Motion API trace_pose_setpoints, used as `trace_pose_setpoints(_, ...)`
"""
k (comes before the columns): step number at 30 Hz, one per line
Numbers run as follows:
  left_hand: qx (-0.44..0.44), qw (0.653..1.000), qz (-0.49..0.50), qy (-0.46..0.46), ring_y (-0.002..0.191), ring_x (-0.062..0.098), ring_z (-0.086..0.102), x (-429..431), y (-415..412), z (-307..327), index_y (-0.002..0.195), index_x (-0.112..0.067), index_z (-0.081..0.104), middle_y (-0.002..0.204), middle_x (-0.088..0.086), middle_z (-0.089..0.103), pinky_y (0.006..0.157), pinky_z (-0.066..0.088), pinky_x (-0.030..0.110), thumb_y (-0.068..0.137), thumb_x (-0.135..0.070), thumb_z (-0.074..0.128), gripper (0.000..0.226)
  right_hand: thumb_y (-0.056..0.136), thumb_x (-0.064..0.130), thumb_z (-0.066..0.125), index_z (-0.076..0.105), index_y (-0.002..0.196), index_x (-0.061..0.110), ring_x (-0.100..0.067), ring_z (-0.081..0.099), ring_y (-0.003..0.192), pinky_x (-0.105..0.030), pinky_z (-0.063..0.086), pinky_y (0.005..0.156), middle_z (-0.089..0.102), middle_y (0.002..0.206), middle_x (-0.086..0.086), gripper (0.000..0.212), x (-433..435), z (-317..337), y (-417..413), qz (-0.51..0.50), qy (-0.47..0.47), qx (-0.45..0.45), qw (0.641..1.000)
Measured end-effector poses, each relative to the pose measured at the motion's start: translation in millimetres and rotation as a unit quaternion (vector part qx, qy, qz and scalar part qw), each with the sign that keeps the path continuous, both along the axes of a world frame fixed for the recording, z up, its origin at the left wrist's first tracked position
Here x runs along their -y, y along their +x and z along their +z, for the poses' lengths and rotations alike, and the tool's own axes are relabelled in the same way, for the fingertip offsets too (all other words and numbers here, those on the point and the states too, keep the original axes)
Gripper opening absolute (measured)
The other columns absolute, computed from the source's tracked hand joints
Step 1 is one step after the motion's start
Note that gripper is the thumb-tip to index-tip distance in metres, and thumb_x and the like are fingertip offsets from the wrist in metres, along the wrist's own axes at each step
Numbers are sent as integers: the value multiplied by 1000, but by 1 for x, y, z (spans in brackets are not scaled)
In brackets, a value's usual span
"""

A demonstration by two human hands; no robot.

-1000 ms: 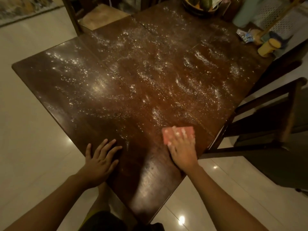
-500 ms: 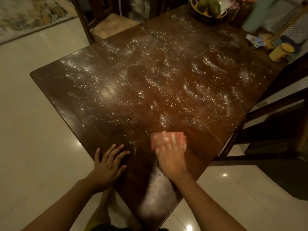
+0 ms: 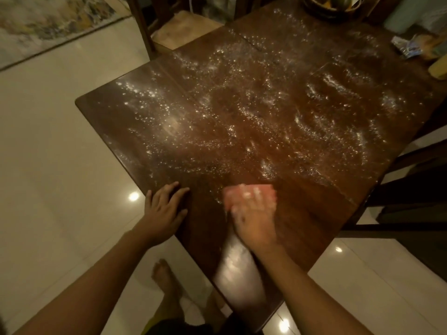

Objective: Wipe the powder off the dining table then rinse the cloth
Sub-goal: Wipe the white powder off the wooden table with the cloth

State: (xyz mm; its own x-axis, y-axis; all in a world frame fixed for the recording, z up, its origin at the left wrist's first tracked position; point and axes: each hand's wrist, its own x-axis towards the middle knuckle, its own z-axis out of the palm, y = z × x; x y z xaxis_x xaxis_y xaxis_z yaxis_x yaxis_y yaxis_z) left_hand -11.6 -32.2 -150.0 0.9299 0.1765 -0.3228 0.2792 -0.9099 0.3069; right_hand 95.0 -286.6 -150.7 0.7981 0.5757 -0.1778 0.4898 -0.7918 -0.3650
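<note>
Cloth (image 3: 230,196) pressed on powdery table (image 3: 304,213) by right hand (image 3: 254,220) — fingers straight; left hand (image 3: 164,211) likewise.

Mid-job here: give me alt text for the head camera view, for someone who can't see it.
The right hand presses a pink cloth flat on the near end of a wooden dining table, while the left hand rests flat on its near left edge. White powder is scattered over most of the tabletop beyond the cloth.

counter (image 3: 302,226): dark brown wood | powder (image 3: 242,112): white specks | cloth (image 3: 249,191): pink, under right fingers (image 3: 256,197) | floor (image 3: 48,165): pale cream tiles
</note>
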Motion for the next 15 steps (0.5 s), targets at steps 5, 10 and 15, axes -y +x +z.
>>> trace_pose_setpoints(5,6,998,-58,-9,150,24,5,-16,-6,-4,154,-38,9,162,-1,7,118,1,53,88,-71,-3,74,99,38,43,31,147,56,-20,9,155,-53,-7,121,22,163,19,52,23,-2,-75,301,-6,34,953)
trace_pose_setpoints(10,18,996,-80,-17,151,23,0,-21,-13,-4,154,-40,2,164,-2,2,117,-7,48,94,-63,4,64,102,42,35,21,148,59,-16,16,153,-51,7,122,22,161,19,52,56,6,-42,128,-45,43,990)
trace_pose_setpoints(15,20,996,-92,-7,150,22,2,-24,-15,-9,155,-37,6,164,-2,3,118,-5,49,97,-59,11,62,101,44,27,26,153,46,-27,13,153,-62,1,120,21,164,9,52,-55,2,-42,-116,-71,11,991)
